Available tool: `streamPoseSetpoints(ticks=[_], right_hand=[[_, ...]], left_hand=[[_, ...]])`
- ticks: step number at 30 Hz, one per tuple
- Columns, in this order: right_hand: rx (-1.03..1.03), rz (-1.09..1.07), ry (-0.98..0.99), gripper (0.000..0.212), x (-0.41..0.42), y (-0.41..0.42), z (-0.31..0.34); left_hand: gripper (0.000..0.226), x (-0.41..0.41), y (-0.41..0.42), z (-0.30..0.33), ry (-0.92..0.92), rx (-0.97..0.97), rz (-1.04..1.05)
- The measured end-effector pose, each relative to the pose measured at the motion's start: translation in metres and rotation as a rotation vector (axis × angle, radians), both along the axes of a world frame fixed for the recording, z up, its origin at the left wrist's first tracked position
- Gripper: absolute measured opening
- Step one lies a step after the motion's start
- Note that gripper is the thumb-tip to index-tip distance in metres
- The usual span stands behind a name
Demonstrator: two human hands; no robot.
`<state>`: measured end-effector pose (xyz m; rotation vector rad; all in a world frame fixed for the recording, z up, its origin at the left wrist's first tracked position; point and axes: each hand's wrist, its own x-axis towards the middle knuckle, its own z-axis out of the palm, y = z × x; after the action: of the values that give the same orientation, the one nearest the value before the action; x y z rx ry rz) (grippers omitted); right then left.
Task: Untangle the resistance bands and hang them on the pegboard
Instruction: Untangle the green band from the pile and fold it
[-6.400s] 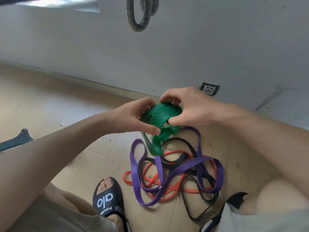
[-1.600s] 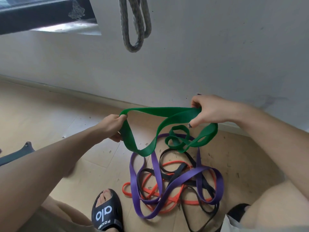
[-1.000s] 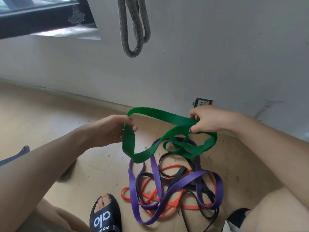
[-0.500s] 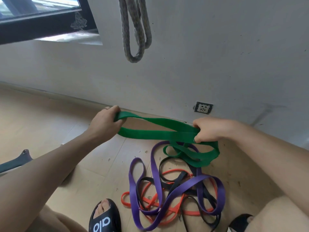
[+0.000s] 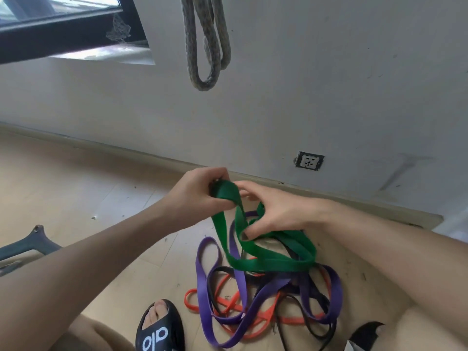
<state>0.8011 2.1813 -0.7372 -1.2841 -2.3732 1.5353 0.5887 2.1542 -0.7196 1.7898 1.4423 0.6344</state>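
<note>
While the left hand (image 5: 196,196) pinched the folded top of the green band (image 5: 268,259) near the middle of the frame, the right hand (image 5: 276,211) sat just beside it, fingers curled into the strands lower down, thumb pressed against a twist. From those two grips the band fell away toward the lower right, its long axis running diagonally from the pinched fold to a wide loop that draped onto the pile of purple band (image 5: 266,287), orange band (image 5: 228,304) and black band (image 5: 311,328) on the floor (image 5: 76,186).

To my eye the risk lay in that sagging loop: if it were lifted while resting among the others, it could snag the purple one and drag the heap up. The twist under the right thumb might also tighten if the hands pulled apart. No pegboard was visible; only a grey rope (image 5: 205,41) hung at the top centre.
</note>
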Motion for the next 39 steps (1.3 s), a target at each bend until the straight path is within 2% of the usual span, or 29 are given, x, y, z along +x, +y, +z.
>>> streamPoseSetpoints(ticks=[3, 6, 12, 16, 21, 23, 30, 32, 35, 37, 39], right_hand=[[0.005, -0.087, 0.179, 0.062, -0.020, -0.015, -0.003], [0.087, -0.214, 0.270, 0.047, -0.030, -0.019, -0.010], [0.239, -0.353, 0.238, 0.059, -0.036, -0.016, -0.011], [0.298, -0.357, 0.266, 0.033, -0.041, -0.015, -0.016], [0.264, -0.328, 0.226, 0.019, -0.036, -0.011, -0.013], [0.248, -0.326, 0.189, 0.020, -0.033, -0.008, -0.010], [0.229, -0.296, 0.190, 0.017, -0.026, -0.001, -0.004], [0.224, -0.302, 0.185, 0.012, -0.024, 0.000, -0.005], [0.182, -0.264, 0.158, 0.017, -0.024, 0.001, -0.007], [0.115, -0.209, 0.172, 0.026, -0.025, 0.001, -0.009], [0.076, -0.158, 0.197, 0.021, -0.025, 0.000, -0.009]], left_hand=[[0.017, 0.009, -0.002, 0.008, -0.056, 0.031, -0.008], [0.017, 0.011, -0.002, 0.013, -0.083, 0.037, 0.015], [0.023, 0.008, 0.001, 0.019, -0.168, 0.064, 0.097], [0.022, 0.007, 0.003, 0.018, -0.206, 0.064, 0.119], [0.034, 0.004, 0.002, 0.022, -0.256, 0.059, 0.140], [0.038, 0.002, 0.003, 0.023, -0.264, 0.050, 0.140], [0.040, -0.005, 0.006, 0.023, -0.314, 0.016, 0.161], [0.032, -0.005, 0.009, 0.021, -0.349, 0.002, 0.170], [0.020, -0.004, 0.010, 0.019, -0.392, -0.020, 0.192], [0.027, -0.005, 0.010, 0.019, -0.428, -0.035, 0.208], [0.032, -0.008, 0.010, 0.021, -0.464, -0.050, 0.220]])
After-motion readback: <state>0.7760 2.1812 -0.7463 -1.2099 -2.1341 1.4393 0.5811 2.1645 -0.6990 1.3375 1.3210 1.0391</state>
